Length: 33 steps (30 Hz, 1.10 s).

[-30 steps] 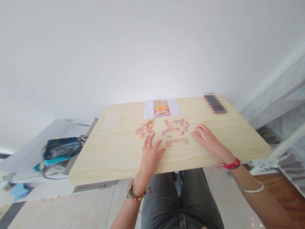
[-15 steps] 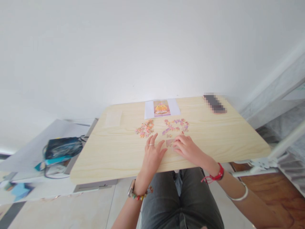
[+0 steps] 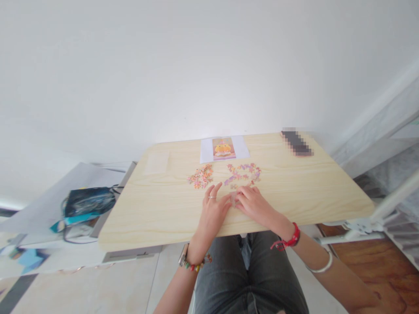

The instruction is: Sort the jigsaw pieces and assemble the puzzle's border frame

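1. Near the front edge of the table, a pinkish patch of puzzle pieces is sandwiched between two hands and partly hidden
2. On the left hand the fingers are spread loosely with no grip shown, thumb held right by the patch; on the right hand they're bunched over it, and whether a piece is pinched can't be told
3. Tabs could probably get bent or the patch popped apart if it's pressed while misaligned, or shoved sideways by that thumb
4. The loose pile and the scattered pieces beyond the hands could be mixed up if caught by a knuckle
5. Pale wood grain is seen on top, with a printed picture sheet laid at the back and a pixelated phone-like thing at far right
6. Everything's backed by a plain white wall, with wood-look floor glimpsed lower right
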### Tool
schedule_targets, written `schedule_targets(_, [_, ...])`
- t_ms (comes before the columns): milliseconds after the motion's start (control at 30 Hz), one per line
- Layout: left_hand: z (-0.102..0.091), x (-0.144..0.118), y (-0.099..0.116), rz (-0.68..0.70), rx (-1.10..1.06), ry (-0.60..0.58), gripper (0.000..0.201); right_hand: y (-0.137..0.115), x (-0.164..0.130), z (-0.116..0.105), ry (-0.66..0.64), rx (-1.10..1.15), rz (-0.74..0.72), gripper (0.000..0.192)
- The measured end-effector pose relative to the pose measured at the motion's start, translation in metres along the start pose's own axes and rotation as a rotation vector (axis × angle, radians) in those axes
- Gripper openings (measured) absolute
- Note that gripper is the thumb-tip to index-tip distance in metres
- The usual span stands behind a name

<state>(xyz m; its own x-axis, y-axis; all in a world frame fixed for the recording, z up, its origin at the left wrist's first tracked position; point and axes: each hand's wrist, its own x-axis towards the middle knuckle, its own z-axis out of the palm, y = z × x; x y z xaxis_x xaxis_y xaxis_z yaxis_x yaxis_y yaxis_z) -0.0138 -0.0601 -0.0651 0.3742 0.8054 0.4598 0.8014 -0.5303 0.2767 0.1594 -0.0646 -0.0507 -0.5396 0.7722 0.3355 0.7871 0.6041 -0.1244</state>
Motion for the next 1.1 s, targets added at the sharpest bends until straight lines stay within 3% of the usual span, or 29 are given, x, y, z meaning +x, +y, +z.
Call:
schedule_targets(567, [0.003,0.007,0.005,-0.039,0.012,-0.023,0.020,0.003,-0.004,0.003,0.060,0.042,-0.024,0.017])
schedule_targets(800, [0.002,0.009,0.007,-0.053,0.016,-0.004,0.016,0.003,-0.003,-0.007,0.057,0.073,0.004,0.017])
schedule_targets(900, [0.002,0.008,0.007,-0.057,0.018,-0.005,0.014,0.019,-0.004,-0.018,0.079,0.106,0.083,0.016])
schedule_targets(1100, [0.002,0.004,0.002,-0.050,-0.006,0.032,0.015,0.082,-0.014,-0.027,0.169,0.157,0.290,0.019])
